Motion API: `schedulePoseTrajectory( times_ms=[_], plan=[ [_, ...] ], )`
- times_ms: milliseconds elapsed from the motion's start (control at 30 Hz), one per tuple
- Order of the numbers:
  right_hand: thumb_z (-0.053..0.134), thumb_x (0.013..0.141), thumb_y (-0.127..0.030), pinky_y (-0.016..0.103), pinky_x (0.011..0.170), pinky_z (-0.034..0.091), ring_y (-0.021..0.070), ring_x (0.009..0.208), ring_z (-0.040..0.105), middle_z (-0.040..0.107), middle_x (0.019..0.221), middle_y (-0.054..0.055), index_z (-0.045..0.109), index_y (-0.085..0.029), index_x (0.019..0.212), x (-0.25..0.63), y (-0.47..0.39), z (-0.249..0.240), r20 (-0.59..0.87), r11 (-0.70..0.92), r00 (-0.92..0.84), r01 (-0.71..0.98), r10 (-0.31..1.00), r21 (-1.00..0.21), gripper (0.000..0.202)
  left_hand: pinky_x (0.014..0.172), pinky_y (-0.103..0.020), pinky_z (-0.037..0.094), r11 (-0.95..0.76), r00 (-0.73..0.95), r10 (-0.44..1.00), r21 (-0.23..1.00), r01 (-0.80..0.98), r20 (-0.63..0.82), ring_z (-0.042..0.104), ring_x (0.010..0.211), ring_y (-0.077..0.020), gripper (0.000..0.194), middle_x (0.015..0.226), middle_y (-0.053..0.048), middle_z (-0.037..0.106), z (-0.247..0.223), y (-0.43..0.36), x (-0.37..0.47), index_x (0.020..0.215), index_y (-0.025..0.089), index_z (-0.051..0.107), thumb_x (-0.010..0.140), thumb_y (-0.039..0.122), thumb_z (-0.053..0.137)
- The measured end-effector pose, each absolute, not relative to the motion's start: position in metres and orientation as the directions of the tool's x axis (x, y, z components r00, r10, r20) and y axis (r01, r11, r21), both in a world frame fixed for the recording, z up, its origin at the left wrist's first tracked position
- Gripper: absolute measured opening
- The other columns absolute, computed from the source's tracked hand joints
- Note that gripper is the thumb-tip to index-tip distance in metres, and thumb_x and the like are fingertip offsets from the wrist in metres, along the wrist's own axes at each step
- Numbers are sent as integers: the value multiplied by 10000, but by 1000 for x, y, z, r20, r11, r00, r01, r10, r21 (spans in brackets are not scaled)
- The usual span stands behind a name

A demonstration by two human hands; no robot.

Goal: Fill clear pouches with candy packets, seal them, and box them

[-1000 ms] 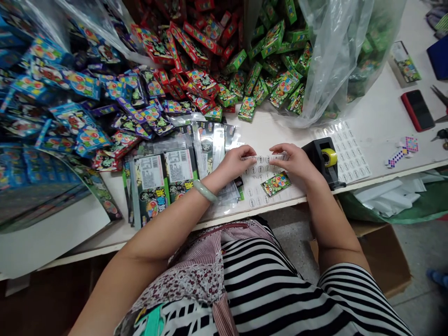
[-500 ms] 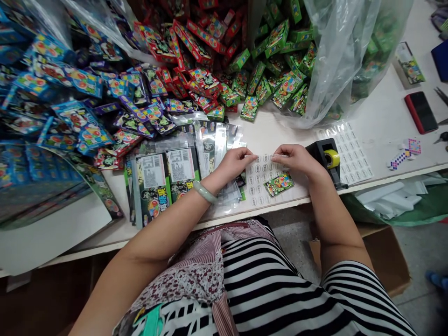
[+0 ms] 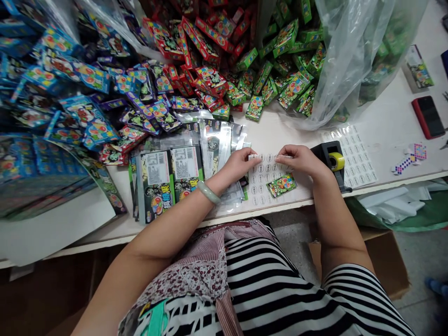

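White worktable (image 3: 388,135) laden with small printed cartons, seen from above a seated or standing worker; clock directions are taken from the hands. Blue boxes (image 3: 84,116) spread across 9 to 10 o'clock, red boxes (image 3: 206,39) pile up at 11, and green boxes (image 3: 287,39) sit at 12, beside a clear plastic bag (image 3: 341,74) at 1 o'clock. Flat packages (image 3: 157,193) with barcode panels lie near 9, partly behind the left forearm.

At center, the left hand (image 3: 240,165) and right hand (image 3: 301,161) are nearly closed, thumb to fingers, pinching the upper part of a label sheet (image 3: 259,178) printed with rows of ovals. Whether any label has come free cannot be told. A second label sheet (image 3: 357,161) lies at 3 o'clock, behind a black tape dispenser (image 3: 324,154) just beside the right forearm; a red-edged phone (image 3: 430,116) rests farther out, between 2 and 3.

Smallest of the items close to the fingers, a single green box (image 3: 281,185) lies at 5 o'clock on the lower part of the sheet, printed face up.

Careful handling here would call for light, even tension between the two pinches, fingertips at the very margins and off the sticky side, and a slow, low pull so the thin sheet neither creases nor tips the box.
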State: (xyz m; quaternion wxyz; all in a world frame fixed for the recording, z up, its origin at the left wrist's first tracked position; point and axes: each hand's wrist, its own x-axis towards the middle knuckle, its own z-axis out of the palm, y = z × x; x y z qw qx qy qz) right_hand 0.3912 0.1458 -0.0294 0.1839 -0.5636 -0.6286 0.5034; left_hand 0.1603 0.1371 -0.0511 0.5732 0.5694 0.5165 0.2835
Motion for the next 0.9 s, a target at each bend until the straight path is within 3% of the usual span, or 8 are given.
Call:
schedulePoseTrajectory(
  times_ms=[100,233,400,600,800,900],
  plan=[
    [746,659,-605,289,628,361,128,645,459,572,672,-10,642,-178,727,390,144,-30,-345,-161,-302,499,889,-852,445,625,-227,391,205,273,925,952,228,-264,496,653,-99,74,712,37,560,-51,136,161,826,168,605,771,163,654],
    [747,667,-614,291,626,362,129,640,463,566,677,-10,645,-183,741,393,142,-33,-355,-175,-300,492,885,-853,449,557,-211,344,268,235,921,943,198,-311,436,552,-81,298,598,89,449,-47,137,161,990,183,600,719,113,702],
    [753,678,-594,296,623,372,143,652,485,592,685,1,657,-189,745,394,140,-37,-348,-177,-263,510,900,-842,422,556,-220,373,304,220,909,924,232,-354,464,550,-75,147,630,54,516,-42,139,162,707,159,560,724,135,704],
    [752,685,-508,312,662,424,161,687,534,663,735,17,690,-188,770,397,141,-40,-339,-178,-208,548,917,-817,337,519,-241,378,311,241,885,891,330,-398,454,464,-88,176,574,63,480,-41,140,165,689,184,516,812,166,641],
    [742,678,-399,323,693,451,187,742,566,653,793,17,691,-206,912,403,141,-44,-357,-175,-208,590,911,-788,308,615,-267,414,142,261,911,839,526,-319,540,617,-144,123,661,33,535,-43,144,166,779,191,527,818,175,642],
    [774,649,-377,331,716,456,190,774,571,648,893,30,650,-217,1027,405,141,-49,-327,-175,-124,644,937,-745,430,691,-307,438,43,262,923,752,658,-283,579,727,-189,222,734,0,586,-38,143,165,1041,169,572,838,200,655]
  ],
)
